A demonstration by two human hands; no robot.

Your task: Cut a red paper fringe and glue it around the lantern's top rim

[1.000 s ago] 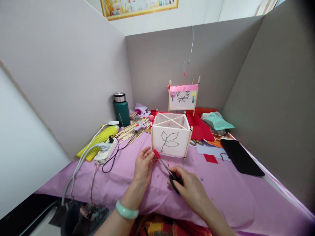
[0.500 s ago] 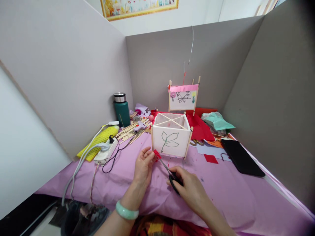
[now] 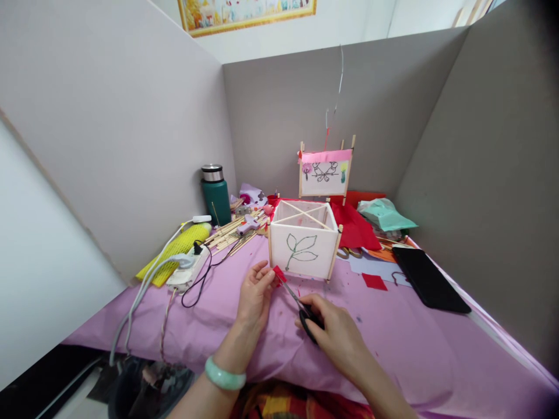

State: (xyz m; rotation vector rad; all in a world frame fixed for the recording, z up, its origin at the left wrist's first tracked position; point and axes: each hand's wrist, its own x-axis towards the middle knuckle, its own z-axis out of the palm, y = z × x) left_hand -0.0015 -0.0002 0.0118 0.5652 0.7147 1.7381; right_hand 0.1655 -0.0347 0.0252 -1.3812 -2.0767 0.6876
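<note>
Between thumb and fingers, my left hand pinches a small red piece, paper or cloth, I cannot tell which. My right hand grips black-handled scissors by their loops. Their blades point up and left, with the tips at the red piece. Just beyond both hands stands a white box-shaped lantern with wooden corner sticks, crossed sticks on top and a green leaf drawing on its front. To its right a red square lies flat on the purple cloth.
A second lantern hangs from a wire at the back. On the left are a green bottle, wooden sticks, a glue gun and a power strip with cables. A black tablet-like slab lies on the right.
Almost nothing differs. Both hands, the scissors and the red piece stay in nearly the same place.
</note>
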